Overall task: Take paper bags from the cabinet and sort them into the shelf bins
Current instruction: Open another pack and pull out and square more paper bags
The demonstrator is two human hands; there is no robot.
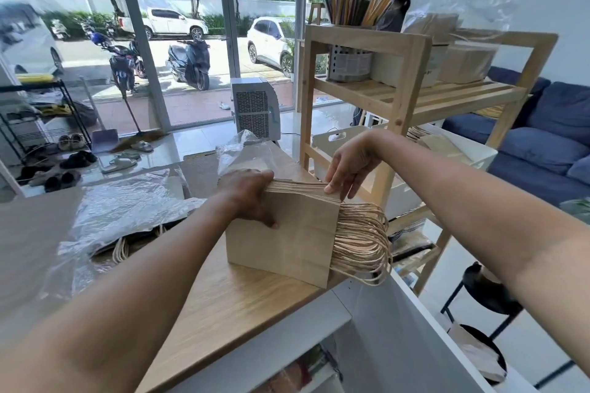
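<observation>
A thick stack of brown paper bags (pixel 297 239) stands on edge on the wooden cabinet top (pixel 230 297), twine handles (pixel 362 242) fanning out to the right past the cabinet's edge. My left hand (pixel 249 198) grips the stack's left end, fingers over the top, thumb on the near face. My right hand (pixel 349 166) comes from above, its fingertips pinching the top edges of the bags at the right end. To the right stands the wooden shelf (pixel 412 96) with white bins (pixel 332 140) on its lower level.
Crumpled clear plastic wrap (pixel 127 207) covers more handled bags on the left of the cabinet top. More wrap (pixel 239 150) lies behind the stack. The shelf's upper level holds a grey cup of sticks (pixel 349 64) and wrapped bags. A black stool (pixel 485 297) stands below right; a blue sofa (pixel 542 143) is behind.
</observation>
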